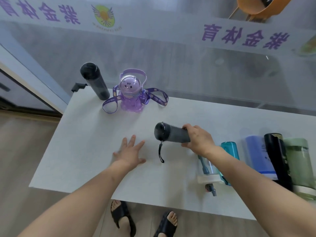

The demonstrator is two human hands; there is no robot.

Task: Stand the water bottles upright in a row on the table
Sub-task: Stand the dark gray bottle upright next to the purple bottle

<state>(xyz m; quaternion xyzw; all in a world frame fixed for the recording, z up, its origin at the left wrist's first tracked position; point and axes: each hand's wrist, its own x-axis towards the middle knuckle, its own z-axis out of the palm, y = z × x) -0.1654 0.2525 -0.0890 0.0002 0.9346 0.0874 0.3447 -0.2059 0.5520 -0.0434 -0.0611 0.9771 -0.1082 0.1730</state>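
A tall black bottle [94, 81] stands upright at the table's far left corner. Beside it stands a purple cartoon bottle [130, 93] with a purple lanyard. My right hand [198, 140] grips a dark grey bottle [171, 132] by its base, held sideways just above the table, its black wrist strap dangling. My left hand [130, 151] rests flat on the white table [82, 134], fingers spread, left of the held bottle. Several bottles lie on their sides at the right: clear [207, 168], teal [230, 149], blue [258, 154], black [277, 159], green [299, 161].
A frosted glass wall with purple lettering [244, 37] runs right behind the table's far edge. A black bracket [77, 86] sits at the far left corner. My sandalled feet [142, 219] show below the near edge. An orange chair [259, 6] shows beyond the glass.
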